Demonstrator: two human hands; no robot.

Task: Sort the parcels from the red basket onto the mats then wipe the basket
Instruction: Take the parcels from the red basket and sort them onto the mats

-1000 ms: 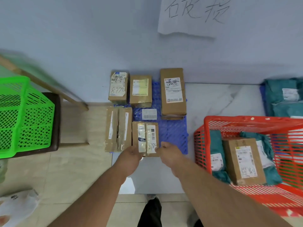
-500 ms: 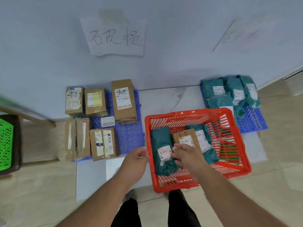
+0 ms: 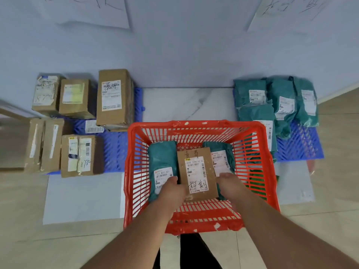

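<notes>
The red basket [image 3: 258, 144] stands on the floor in front of me. Inside it lies a brown cardboard parcel [image 3: 196, 167] with a white label, between two teal bag parcels [image 3: 161, 158] [image 3: 223, 152]. My left hand [image 3: 172, 188] grips the cardboard parcel's left edge and my right hand [image 3: 229, 183] grips its right edge. The left blue mat [image 3: 116, 150] carries several cardboard boxes [image 3: 114, 98]. The right blue mat [image 3: 303, 144] carries several teal bags [image 3: 281, 100].
Two handwritten paper signs [image 3: 93, 10] hang on the wall, one above each mat. A marble floor tile [image 3: 186, 103] lies between the mats. My legs show below the basket [image 3: 194, 253].
My hands left the small box on the left mat and moved right into the basket. Both now grip the cardboard parcel. My view has swung right and closer.
</notes>
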